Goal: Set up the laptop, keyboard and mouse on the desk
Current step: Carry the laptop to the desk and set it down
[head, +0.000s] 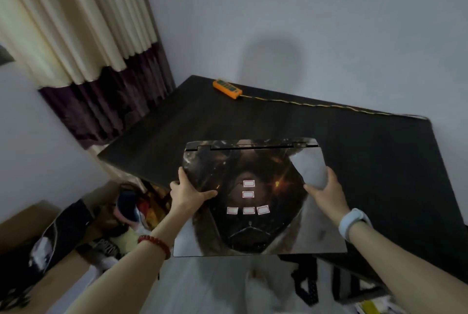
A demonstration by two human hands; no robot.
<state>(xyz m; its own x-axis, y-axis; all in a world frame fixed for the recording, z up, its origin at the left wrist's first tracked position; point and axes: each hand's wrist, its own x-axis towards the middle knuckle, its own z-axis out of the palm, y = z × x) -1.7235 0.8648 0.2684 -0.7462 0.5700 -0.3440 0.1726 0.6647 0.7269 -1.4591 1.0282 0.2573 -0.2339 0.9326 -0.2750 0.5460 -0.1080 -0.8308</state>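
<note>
Both hands (188,191) gripping closed laptop (255,199)

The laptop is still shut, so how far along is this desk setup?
Early. Nothing looks finished: the desk carries only an orange power strip. In hand: the left hand and right hand grip the closed laptop by its sides. Left: opening it; keyboard and mouse aren't in view.

orange power strip (227,88), cream-and-purple curtain (83,35), cardboard box (22,222)
</note>
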